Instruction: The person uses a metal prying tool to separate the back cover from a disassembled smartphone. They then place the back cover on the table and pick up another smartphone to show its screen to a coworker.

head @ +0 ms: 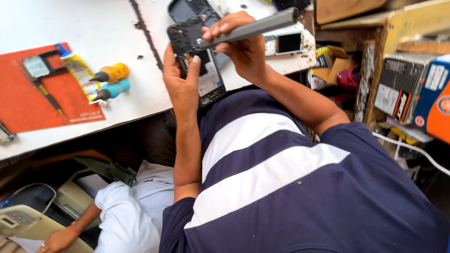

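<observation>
Bare tabletop: the white table (93,28) is open between the red mat (28,103) and the phone (199,61).
Left of the hands: 2 screwdrivers (110,82) lie at the mat's edge, just beside a small tube (79,72).
At the phone: the left hand (180,82) and the right hand (239,44) with its grey tool (253,27) crowd it.
Right side: stacked boxes (412,93) and a wooden shelf (375,28) block the way.
Below the table edge: another person's arm (70,229) and grey cloth fill the gap.

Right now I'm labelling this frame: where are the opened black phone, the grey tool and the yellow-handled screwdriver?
opened black phone (208,77): head view, on its exposed inner board.
grey tool (255,26): head view, mid-shaft, beyond the right hand's fingers.
yellow-handled screwdriver (114,72): head view, on the yellow handle, lying on the white table.
</observation>
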